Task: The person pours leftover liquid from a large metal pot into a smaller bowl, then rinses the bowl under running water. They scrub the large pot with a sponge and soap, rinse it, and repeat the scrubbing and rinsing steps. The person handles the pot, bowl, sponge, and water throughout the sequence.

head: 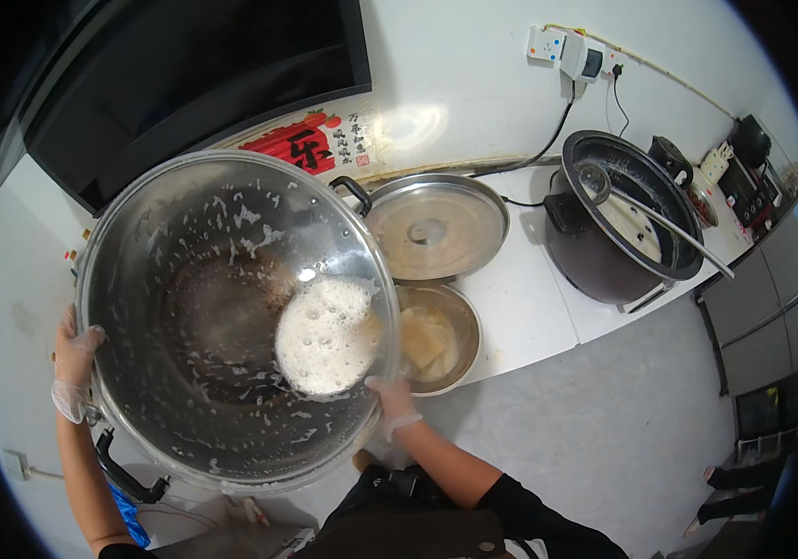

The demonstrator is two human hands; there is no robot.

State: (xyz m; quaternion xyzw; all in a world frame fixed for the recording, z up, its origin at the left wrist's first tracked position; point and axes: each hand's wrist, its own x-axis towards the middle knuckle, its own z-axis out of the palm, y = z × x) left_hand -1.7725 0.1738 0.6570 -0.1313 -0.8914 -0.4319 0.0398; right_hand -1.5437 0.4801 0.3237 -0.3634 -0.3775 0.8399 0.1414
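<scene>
A large stainless steel pot (137,279) is tilted to the right, and I hold it with both hands. My left hand (77,349), in a clear disposable glove, grips the rim on the left. My right hand (395,405), gloved too, holds the rim at the lower right with the thumb on top. White foamy liquid (329,339) has pooled against the right wall inside; bits of foam cling elsewhere. Partly behind the pot's right rim stands a metal bowl (472,335) with pale liquid and a yellowish piece (423,346) in it. The pot's underside is hidden.
A round steel lid (468,244) lies on the white counter (510,342). Right of it stands a dark electric cooker (577,251) holding whitish contents and a long-handled ladle (692,241). A dark screen (231,70) hangs above. Another person's legs (741,492) show at the far right.
</scene>
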